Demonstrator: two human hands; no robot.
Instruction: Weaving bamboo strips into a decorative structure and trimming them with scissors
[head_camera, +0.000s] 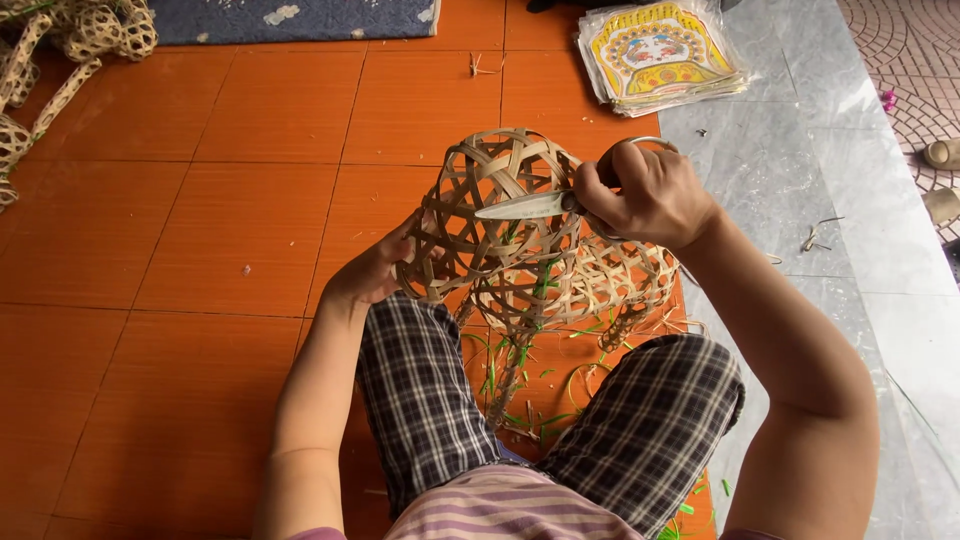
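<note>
Woven bamboo frame (520, 235), an open-lattice piece, stands on the floor between the seated person's knees, domed end up. Right hand (650, 195) has its fingers curled closed through the handles of the scissors (530, 206), blades lying across the upper lattice and pointing toward the left. Left hand (375, 270) cups the frame's side, fingers pressed against the weave, apparently steadying it. For a clean trim, it seems best to keep the blades flush to the lattice and the bracing hand clear of the tips. Green and pale strip offcuts (520, 385) lie beneath the frame. Orange tiled floor (200, 250) meets grey stone paving (800, 180); stacked printed sheets (660, 52) and further woven pieces (60, 50) lie well apart.
</note>
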